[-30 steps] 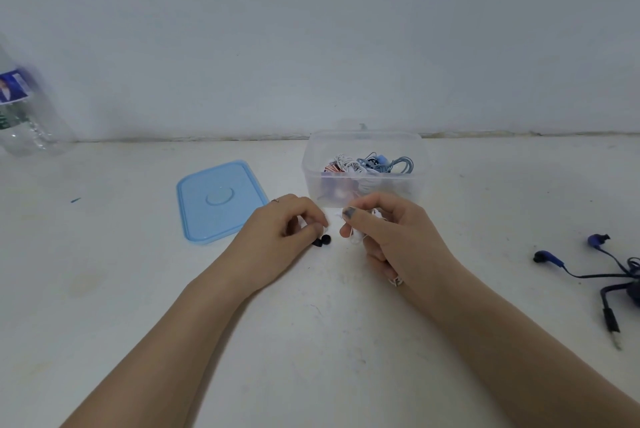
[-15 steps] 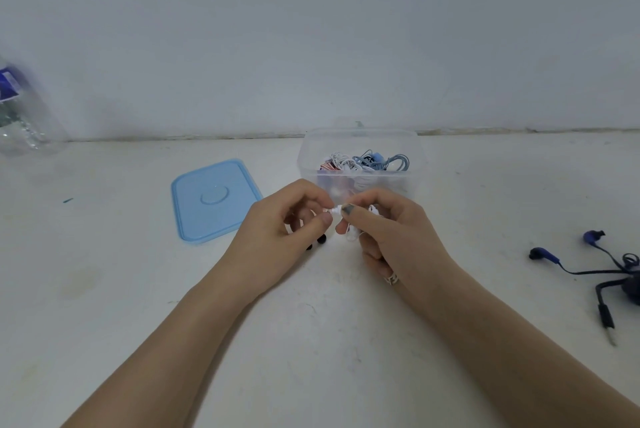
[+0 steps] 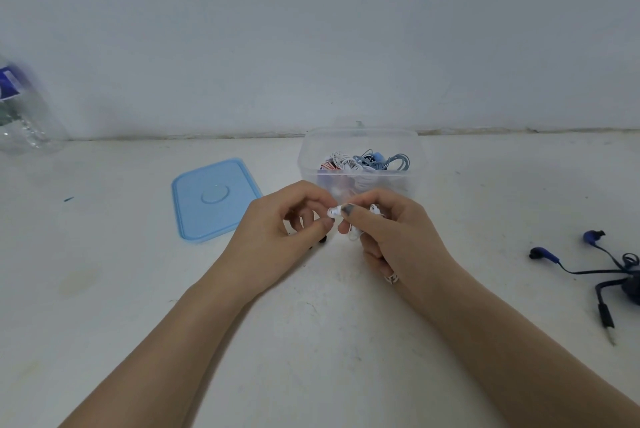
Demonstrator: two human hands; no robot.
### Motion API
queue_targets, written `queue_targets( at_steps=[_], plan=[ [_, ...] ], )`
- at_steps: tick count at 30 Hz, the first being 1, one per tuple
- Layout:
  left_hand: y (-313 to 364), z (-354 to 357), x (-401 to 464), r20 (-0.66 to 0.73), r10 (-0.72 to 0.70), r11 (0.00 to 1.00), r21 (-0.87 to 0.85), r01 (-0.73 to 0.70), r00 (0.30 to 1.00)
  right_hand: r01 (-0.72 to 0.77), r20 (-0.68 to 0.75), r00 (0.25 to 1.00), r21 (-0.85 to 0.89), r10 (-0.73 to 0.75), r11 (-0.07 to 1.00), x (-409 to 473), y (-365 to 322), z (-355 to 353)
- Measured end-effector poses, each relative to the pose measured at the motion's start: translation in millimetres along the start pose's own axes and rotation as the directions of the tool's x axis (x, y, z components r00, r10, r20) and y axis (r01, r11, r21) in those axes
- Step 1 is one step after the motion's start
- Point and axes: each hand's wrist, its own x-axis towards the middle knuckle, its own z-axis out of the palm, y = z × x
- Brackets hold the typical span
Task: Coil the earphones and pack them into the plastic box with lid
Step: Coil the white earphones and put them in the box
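A clear plastic box (image 3: 360,182) stands at mid-table with several coiled earphones inside, white and light blue. Its blue lid (image 3: 214,197) lies flat to the left. Just in front of the box, my right hand (image 3: 388,237) grips a white earphone bundle (image 3: 372,211). My left hand (image 3: 287,227) pinches the white end (image 3: 333,211) of that bundle between thumb and forefinger. Two small black ear tips (image 3: 320,240) show under my left hand. A dark blue earphone set (image 3: 606,268) lies loose at the far right.
A clear plastic bottle (image 3: 20,116) stands at the far left against the wall. The white wall runs close behind the box. A ring sits on my right hand's finger.
My left hand rose from the table by the black ear tips and met my right hand, now pinching the white earphone's end. The right hand stayed nearly in place.
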Motion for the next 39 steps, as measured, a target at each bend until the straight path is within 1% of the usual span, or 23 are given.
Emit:
queue_targets(
  at_steps=[6,11,15,22,33,39],
  plan=[
    [1,-3,0,-0.011,0.03,0.998,0.061,-0.03,0.999,-0.058,0.014,0.998,0.039,0.057,0.998,0,-1,-2],
    [0,-2,0,0.007,0.011,0.999,0.04,-0.011,1.0,-0.131,0.066,0.99,0.103,0.125,0.986,2,-6,-5],
    [3,-2,0,0.011,-0.011,0.999,-0.03,0.012,1.0,-0.184,0.115,0.979,0.169,0.166,0.968,3,-9,-7],
    [9,0,1,0.061,-0.077,0.97,-0.226,0.089,0.995,-0.217,0.167,0.969,0.232,0.181,0.948,3,-11,-10],
    [14,1,1,0.107,-0.14,0.912,-0.374,0.17,0.984,-0.284,0.269,0.941,0.304,0.204,0.909,-1,-14,-11],
    [11,2,2,0.137,-0.144,0.888,-0.418,0.189,0.98,-0.276,0.265,0.944,0.309,0.197,0.91,-1,-13,-10]
  ],
)
